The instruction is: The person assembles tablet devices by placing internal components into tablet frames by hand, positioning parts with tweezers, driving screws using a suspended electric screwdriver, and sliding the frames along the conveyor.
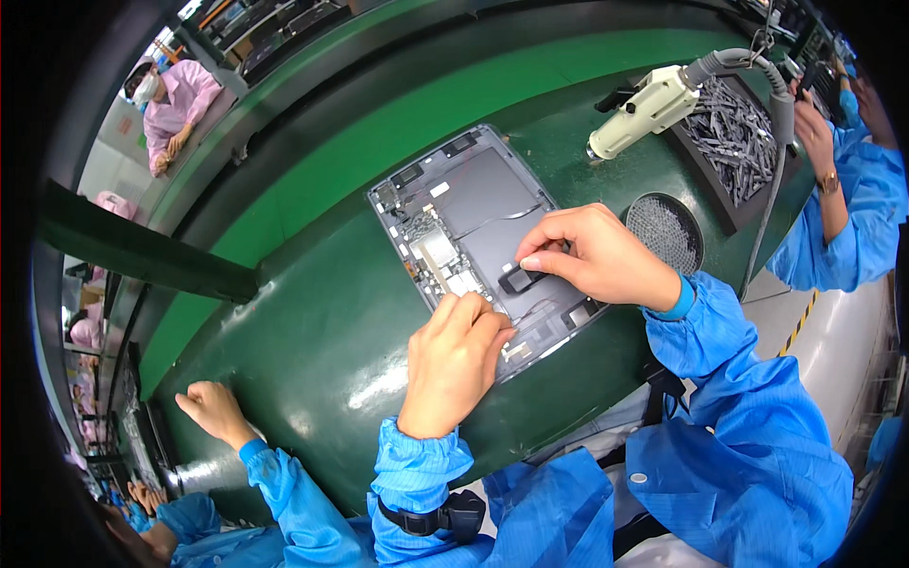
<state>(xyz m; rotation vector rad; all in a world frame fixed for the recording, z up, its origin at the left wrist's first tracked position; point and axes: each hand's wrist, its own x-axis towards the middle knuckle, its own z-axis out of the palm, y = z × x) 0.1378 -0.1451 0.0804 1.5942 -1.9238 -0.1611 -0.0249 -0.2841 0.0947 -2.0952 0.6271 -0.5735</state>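
Note:
An opened tablet-like device [497, 180] lies on the green workbench, its circuit board [437, 248] and inner grey plate exposed. My right hand [592, 257] is over its right side, thumb and fingers closed on a small black block-shaped part [517, 278]. That part is held low over the inside of the device; whether it touches is hidden. My left hand [453, 360] is bent over the near edge of the device, fingers pressed together beside thin wires [535, 309]. What those fingertips hold, if anything, is hidden.
A pale electric screwdriver [644, 112] hangs at the upper right on a grey cable. Behind it stands a black tray [734, 213] of dark strip-like parts, beside a round dish [696, 248] of small clear pieces. A co-worker's hand [216, 414] rests on the bench at left; another person [833, 189] is at right.

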